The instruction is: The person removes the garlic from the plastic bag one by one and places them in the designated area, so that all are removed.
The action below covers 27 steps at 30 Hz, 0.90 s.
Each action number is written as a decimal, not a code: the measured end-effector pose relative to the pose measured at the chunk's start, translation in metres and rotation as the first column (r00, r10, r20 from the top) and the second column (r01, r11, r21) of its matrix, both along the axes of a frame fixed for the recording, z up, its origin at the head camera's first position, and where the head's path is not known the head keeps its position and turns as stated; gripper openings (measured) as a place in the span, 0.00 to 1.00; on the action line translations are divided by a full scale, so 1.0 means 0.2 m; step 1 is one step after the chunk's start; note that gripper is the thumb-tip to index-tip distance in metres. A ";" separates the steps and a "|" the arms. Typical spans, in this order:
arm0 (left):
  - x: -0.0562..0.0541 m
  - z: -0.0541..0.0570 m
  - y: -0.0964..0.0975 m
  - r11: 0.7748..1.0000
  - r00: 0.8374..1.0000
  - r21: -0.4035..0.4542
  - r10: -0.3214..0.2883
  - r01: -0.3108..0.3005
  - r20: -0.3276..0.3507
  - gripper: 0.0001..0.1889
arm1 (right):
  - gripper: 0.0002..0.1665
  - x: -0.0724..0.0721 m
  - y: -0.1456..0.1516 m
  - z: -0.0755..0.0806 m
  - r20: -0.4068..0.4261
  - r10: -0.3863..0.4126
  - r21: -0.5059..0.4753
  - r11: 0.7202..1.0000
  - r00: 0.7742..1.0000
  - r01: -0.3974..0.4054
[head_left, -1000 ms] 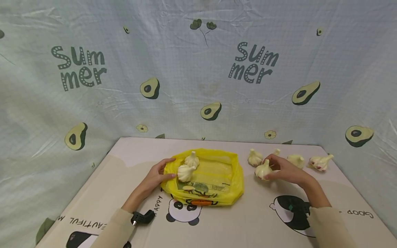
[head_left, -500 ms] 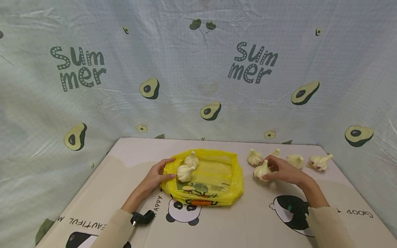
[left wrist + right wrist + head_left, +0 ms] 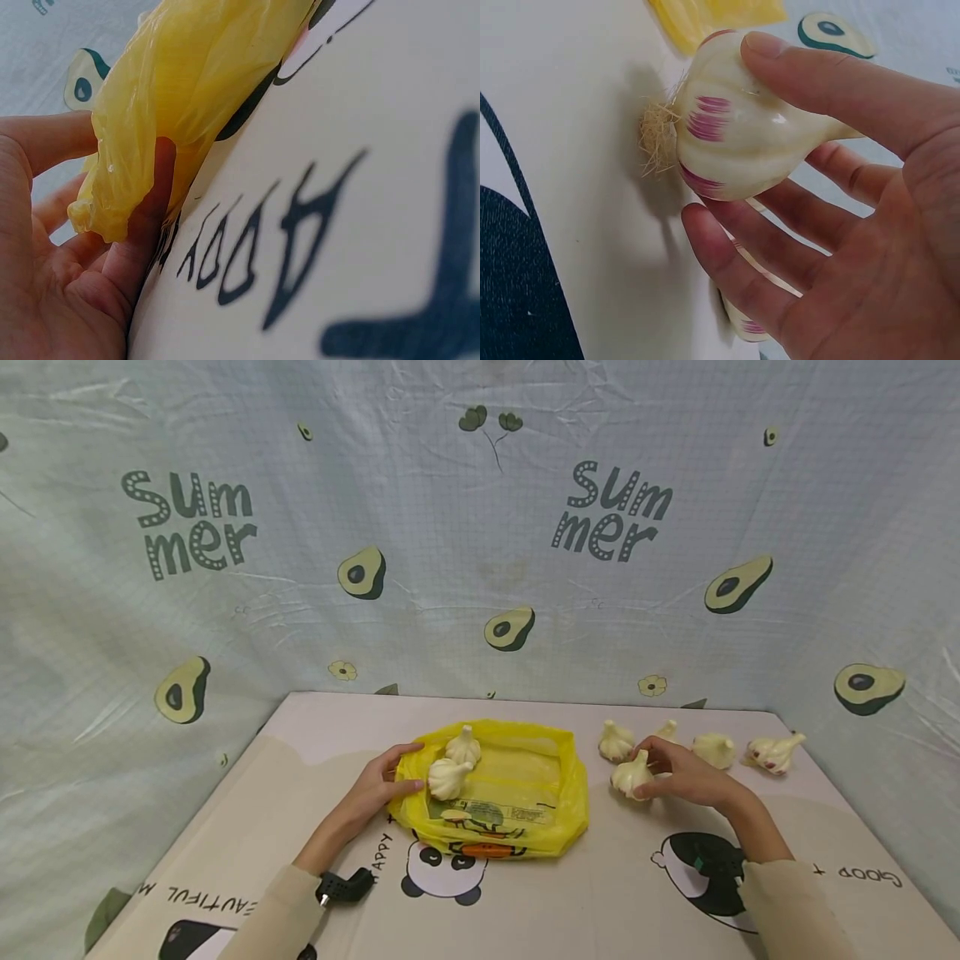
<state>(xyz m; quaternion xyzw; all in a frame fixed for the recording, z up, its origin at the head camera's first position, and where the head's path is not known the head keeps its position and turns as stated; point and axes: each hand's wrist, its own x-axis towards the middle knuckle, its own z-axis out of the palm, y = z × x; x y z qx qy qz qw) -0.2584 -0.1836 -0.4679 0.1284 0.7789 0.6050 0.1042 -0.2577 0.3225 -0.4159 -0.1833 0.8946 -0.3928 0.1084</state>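
My left hand (image 3: 375, 789) grips the left edge of a yellow plastic bag (image 3: 573, 810), which lies with its mouth spread open. The left wrist view shows the bag's gathered film (image 3: 124, 172) between thumb and fingers. Two garlic bulbs, one nearer (image 3: 447, 780) and one farther (image 3: 463, 746), rest inside at the bag's left. My right hand (image 3: 690, 774) holds another garlic bulb (image 3: 630, 777) to the right of the bag. In the right wrist view this bulb (image 3: 731, 127) has purple streaks and a tuft of dry roots, with the thumb laid across its side.
Behind the right hand several more garlic bulbs are lined up, among them one at the left (image 3: 616, 742), one in the middle (image 3: 714, 750) and one at the far right (image 3: 775, 753). A printed fabric backdrop (image 3: 450, 510) rises behind the white tabletop (image 3: 570, 910).
My right hand has shifted slightly to the left with the garlic bulb. The left hand and the bag have stayed in place.
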 end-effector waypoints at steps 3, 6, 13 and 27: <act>0.00 0.00 0.00 1.000 1.000 -0.002 0.001 -0.001 0.000 0.37 | 0.27 0.00 0.00 0.00 -0.008 0.009 0.001 1.000 1.000 -0.009; 0.00 0.00 0.00 1.000 1.000 -0.009 0.004 -0.005 -0.004 0.37 | 0.27 0.00 -0.01 0.00 -0.012 0.015 -0.004 1.000 1.000 -0.015; 0.00 0.01 0.00 1.000 1.000 -0.006 0.000 0.000 -0.008 0.37 | 0.28 0.00 -0.02 -0.01 -0.013 0.023 -0.008 1.000 1.000 -0.023; 0.00 0.00 0.00 1.000 1.000 -0.022 0.011 -0.011 -0.010 0.37 | 0.29 0.01 -0.04 0.02 0.065 -0.020 0.051 0.999 0.998 0.017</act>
